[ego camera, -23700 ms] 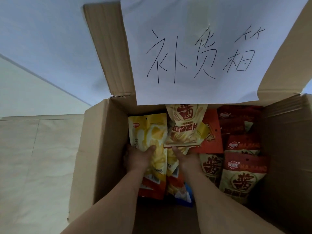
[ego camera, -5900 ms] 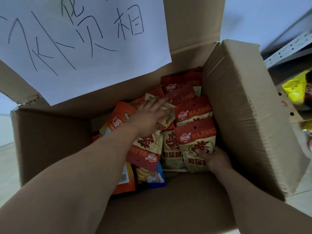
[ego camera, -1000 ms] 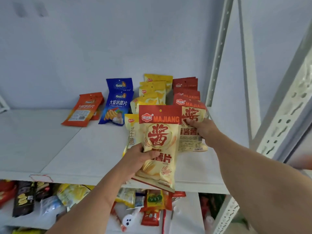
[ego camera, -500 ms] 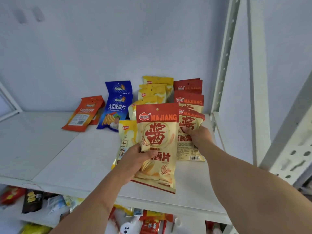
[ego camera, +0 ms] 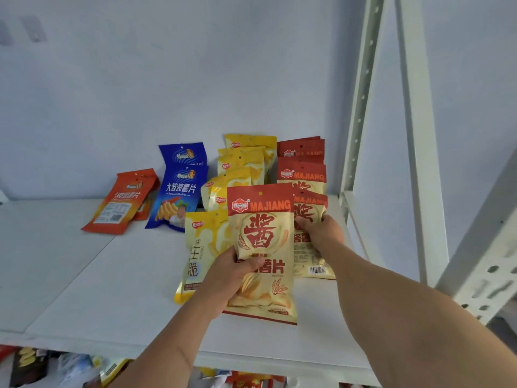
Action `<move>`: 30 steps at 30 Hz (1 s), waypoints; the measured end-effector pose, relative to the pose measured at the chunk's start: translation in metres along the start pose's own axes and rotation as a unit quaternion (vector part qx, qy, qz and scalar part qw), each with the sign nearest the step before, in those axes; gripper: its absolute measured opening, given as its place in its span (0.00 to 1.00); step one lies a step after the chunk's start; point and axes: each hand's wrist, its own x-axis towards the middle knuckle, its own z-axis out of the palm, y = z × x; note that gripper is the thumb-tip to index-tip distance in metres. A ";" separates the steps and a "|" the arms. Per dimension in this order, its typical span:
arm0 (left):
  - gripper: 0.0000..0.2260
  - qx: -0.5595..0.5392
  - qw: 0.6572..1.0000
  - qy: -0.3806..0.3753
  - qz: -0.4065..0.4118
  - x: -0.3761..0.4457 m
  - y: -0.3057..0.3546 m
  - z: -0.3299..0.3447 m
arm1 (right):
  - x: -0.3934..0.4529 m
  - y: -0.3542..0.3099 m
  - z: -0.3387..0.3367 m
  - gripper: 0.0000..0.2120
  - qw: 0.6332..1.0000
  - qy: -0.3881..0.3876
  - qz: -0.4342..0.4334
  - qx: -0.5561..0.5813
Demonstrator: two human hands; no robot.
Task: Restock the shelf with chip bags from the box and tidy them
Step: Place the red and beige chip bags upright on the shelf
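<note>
From the head view, my left hand [ego camera: 228, 278] pinches a red MAJIANG bag [ego camera: 263, 253] above the shelf [ego camera: 112, 281], while my right hand [ego camera: 319, 229] grips another bag [ego camera: 310, 217] on the red row just beyond. I judge this the placing step; next I should lay the held bag onto that row, edges aligned.

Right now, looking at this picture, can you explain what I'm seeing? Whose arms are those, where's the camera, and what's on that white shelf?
No machine here: these are a person's bare arms, filmed by one wide-angle camera worn on the head, looking forward and down. The left hand grips a red-and-cream MAJIANG chip bag above the white shelf. The right hand holds another MAJIANG bag at the front of the red row by the metal upright. Also on the shelf are yellow bags, blue bags and orange bags. More snacks sit on the shelf below.
</note>
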 end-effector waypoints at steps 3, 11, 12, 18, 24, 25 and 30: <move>0.10 0.017 1.000 -0.001 0.007 0.009 0.004 0.009 | -0.011 0.001 -0.009 0.27 0.999 0.040 0.013 -0.024; 0.12 0.070 0.997 -0.017 0.034 0.040 0.001 0.053 | -0.070 0.039 -0.014 0.33 0.994 0.075 -0.017 -0.079; 0.12 0.071 0.997 -0.017 0.036 0.043 -0.001 0.057 | -0.076 0.046 -0.012 0.36 0.993 0.074 -0.018 -0.088; 0.16 0.113 0.992 0.017 0.044 0.054 -0.004 0.059 | -0.098 0.066 -0.007 0.39 0.984 0.050 -0.052 -0.164; 0.12 0.079 0.996 0.011 0.043 0.074 -0.015 0.059 | -0.091 0.078 0.002 0.35 0.974 0.053 -0.065 -0.208; 0.12 0.079 0.996 0.013 0.046 0.077 -0.015 0.060 | -0.087 0.078 0.003 0.34 0.974 0.058 -0.068 -0.209; 0.15 0.082 0.994 0.025 0.061 0.084 -0.016 0.062 | -0.074 0.076 0.008 0.33 0.968 0.072 -0.067 -0.233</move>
